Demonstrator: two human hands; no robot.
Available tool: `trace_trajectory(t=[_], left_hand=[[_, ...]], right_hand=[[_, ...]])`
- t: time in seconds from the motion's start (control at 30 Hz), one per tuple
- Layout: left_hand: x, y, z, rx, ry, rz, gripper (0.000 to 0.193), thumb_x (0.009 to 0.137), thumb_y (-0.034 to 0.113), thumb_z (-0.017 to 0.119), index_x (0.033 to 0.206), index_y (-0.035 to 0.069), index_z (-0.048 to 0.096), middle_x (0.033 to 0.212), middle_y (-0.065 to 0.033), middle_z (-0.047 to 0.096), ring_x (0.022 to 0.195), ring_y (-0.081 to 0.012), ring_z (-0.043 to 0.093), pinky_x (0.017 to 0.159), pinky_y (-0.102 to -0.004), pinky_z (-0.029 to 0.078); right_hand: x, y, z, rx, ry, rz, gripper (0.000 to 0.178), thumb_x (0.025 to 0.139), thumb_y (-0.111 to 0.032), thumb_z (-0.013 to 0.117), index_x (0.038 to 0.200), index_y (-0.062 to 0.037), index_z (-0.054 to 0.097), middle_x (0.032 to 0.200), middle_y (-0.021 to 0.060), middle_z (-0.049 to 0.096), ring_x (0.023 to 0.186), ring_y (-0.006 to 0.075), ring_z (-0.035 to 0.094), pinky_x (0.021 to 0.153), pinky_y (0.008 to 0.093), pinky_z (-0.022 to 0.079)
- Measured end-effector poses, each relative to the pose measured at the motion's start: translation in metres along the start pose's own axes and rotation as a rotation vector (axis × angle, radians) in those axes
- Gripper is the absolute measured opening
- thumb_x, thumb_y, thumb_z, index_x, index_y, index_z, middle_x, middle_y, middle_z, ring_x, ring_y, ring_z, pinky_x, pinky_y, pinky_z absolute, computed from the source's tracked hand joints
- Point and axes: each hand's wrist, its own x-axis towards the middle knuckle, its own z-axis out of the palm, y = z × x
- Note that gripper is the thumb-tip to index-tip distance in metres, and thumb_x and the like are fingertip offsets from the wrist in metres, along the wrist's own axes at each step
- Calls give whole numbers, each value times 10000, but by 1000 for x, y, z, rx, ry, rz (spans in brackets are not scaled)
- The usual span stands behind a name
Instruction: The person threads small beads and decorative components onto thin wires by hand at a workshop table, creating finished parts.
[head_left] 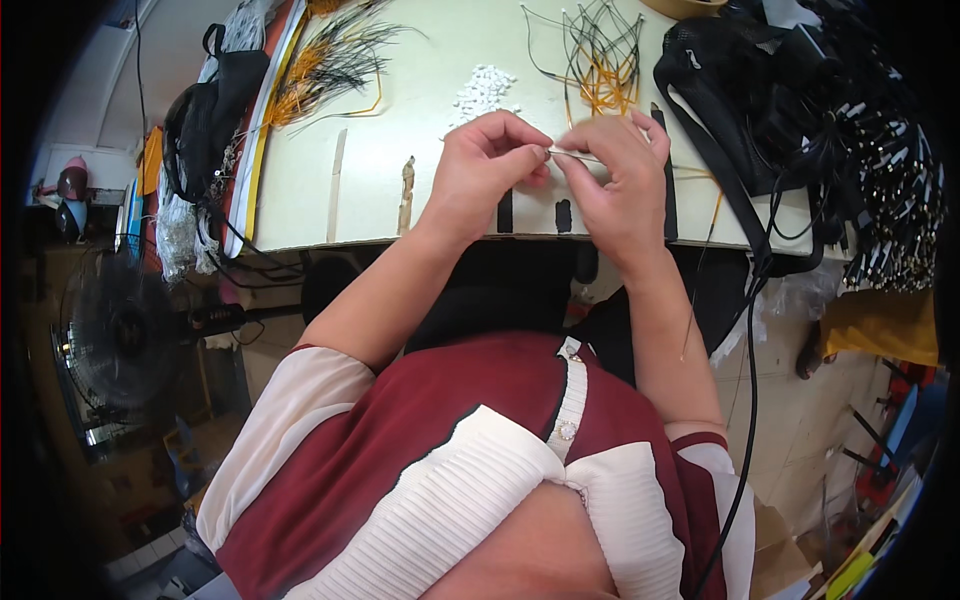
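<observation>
Over the front part of the pale table, my left hand (485, 165) and my right hand (618, 180) meet fingertip to fingertip. Between the right thumb and fingers is pinched a thin wire (717, 207), whose orange and dark length trails out past the right wrist and hangs below the table edge. The left thumb and forefinger are closed at the wire's end; what small piece they hold is hidden. Just beyond the hands lies a pile of small white connector housings (482, 92). Farther back, several wires with white ends (603, 60) are spread in a loose bunch.
A bundle of orange and black wires (335, 62) lies at the back left. Black bags (735, 70) and a thick hanging bunch of black cables (890, 190) crowd the right side. A fan (125, 330) stands at left below the table (290, 190).
</observation>
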Motion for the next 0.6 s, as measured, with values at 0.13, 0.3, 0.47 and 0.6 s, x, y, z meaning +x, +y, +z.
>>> trace_trajectory(t=[0.13, 0.3, 0.47, 0.6], left_hand=[[3, 2, -2, -4, 86, -48, 81, 875, 6, 663, 955, -5, 671, 834, -61, 681, 745, -114, 647, 699, -242, 531], [6, 4, 0, 56, 92, -31, 86, 914, -7, 625, 995, -18, 652, 865, -67, 662, 745, -120, 616, 693, -244, 516], [8, 1, -3, 7, 111, -41, 82, 895, -8, 635, 970, -25, 664, 816, -72, 666, 708, -132, 630, 664, -249, 520], [10, 2, 1, 48, 102, -25, 88, 906, 6, 630, 981, -28, 662, 810, -71, 660, 703, -135, 619, 671, -257, 523]], right_hand=[[-21, -40, -12, 380, -128, -166, 207, 759, -30, 750, 954, -43, 683, 952, 103, 668, 912, 284, 637, 855, 390, 489], [-111, -19, -34, 555, -756, 257, 154, 818, -22, 695, 966, 11, 670, 985, 124, 667, 920, 288, 645, 832, 357, 508], [-139, -22, -116, 540, -651, 451, 212, 772, 26, 713, 982, 11, 687, 1014, 125, 681, 955, 246, 657, 778, 328, 512], [-132, -20, -149, 128, -42, 355, 426, 699, 92, 729, 1102, -44, 696, 1164, 124, 651, 913, 201, 610, 728, 308, 503]])
